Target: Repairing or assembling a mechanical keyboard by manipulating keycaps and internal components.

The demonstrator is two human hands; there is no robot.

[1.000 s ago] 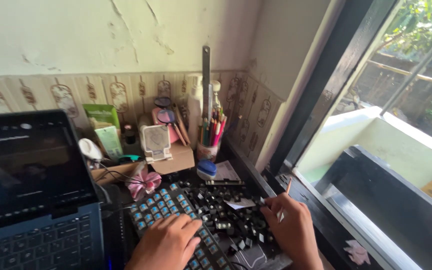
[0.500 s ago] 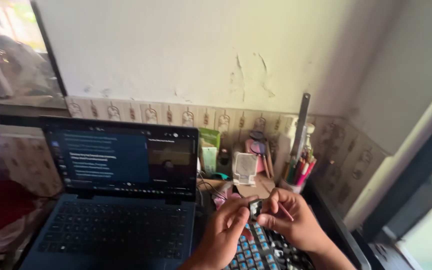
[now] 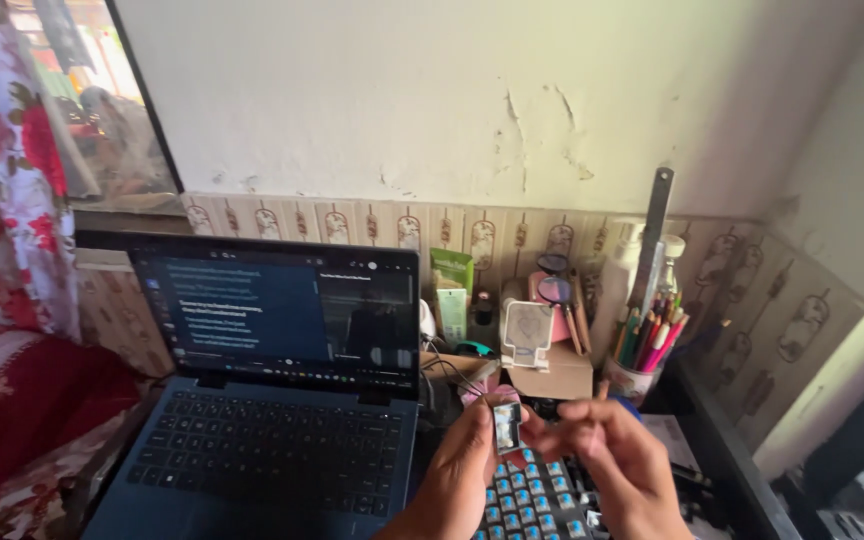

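Note:
My left hand [image 3: 460,470] is raised over the desk and pinches a small dark keycap [image 3: 507,426] with a pale inside, held upright at chest height. My right hand [image 3: 614,462] is close beside it, its fingertips meeting the keycap's right edge. Below both hands lies a black keyboard [image 3: 530,500] with exposed blue switches; most of it is hidden by my hands and the frame edge.
An open laptop [image 3: 282,400] with a lit screen stands left of the keyboard. Behind it are a small cardboard box [image 3: 552,375], a cup of coloured pencils [image 3: 642,365], a metal ruler [image 3: 652,240] and a green tube [image 3: 450,295]. Floral cloth [image 3: 12,200] hangs at far left.
My hands left the keyboard and rose together with the keycap between them. The view swung from the window on the right towards the laptop and wall.

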